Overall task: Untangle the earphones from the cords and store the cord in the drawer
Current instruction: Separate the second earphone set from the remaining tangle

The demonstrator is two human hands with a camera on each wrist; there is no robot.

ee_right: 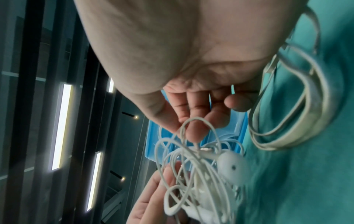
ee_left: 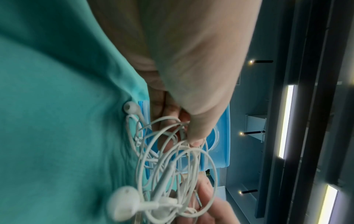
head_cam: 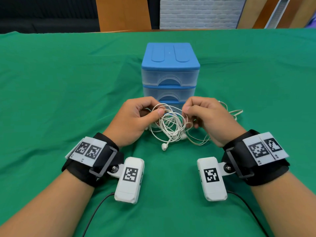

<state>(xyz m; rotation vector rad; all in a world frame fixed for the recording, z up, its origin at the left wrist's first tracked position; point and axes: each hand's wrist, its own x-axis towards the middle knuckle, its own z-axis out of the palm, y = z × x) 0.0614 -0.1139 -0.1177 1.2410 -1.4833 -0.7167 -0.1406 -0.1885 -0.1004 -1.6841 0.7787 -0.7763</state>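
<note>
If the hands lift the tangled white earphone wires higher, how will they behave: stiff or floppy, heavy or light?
Probably floppy: the thin white earphone wires sag in loose loops between the left hand and the right hand. Likely light, since fingertip pinches carry them. The white earbud resting on the green cloth would probably dangle and swing.

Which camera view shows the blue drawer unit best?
The head view: the drawer unit stands whole behind the left hand and right hand, drawers closed. Both wrist views show only blue parts behind the tangled earphones.

Two hands (head_cam: pixel 135 118), one tangle of white cords (head_cam: pixel 171 124), one three-drawer unit (head_cam: pixel 170 72), two wrist cameras (head_cam: pixel 130 180)
</note>
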